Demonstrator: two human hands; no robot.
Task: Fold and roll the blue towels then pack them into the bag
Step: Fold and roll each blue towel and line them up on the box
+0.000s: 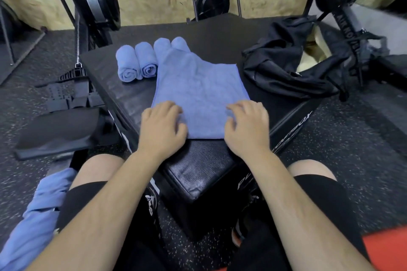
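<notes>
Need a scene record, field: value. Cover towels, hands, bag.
surface: black padded box
flat towel: folded blue terry towel, lengthwise on the box, not yet rolled
left hand: fingers curled on the towel's near end
right hand: same, near end
rolled: two blue towel rolls side by side far left; two more partly under the flat towel's far end
bag: black fabric bag, slumped right of the towel
pending: loose blue towels by the left thigh

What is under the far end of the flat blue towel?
The flat towel hides two rolled towels except their far ends, and lies on the black box. What else it covers cannot be seen.
</notes>
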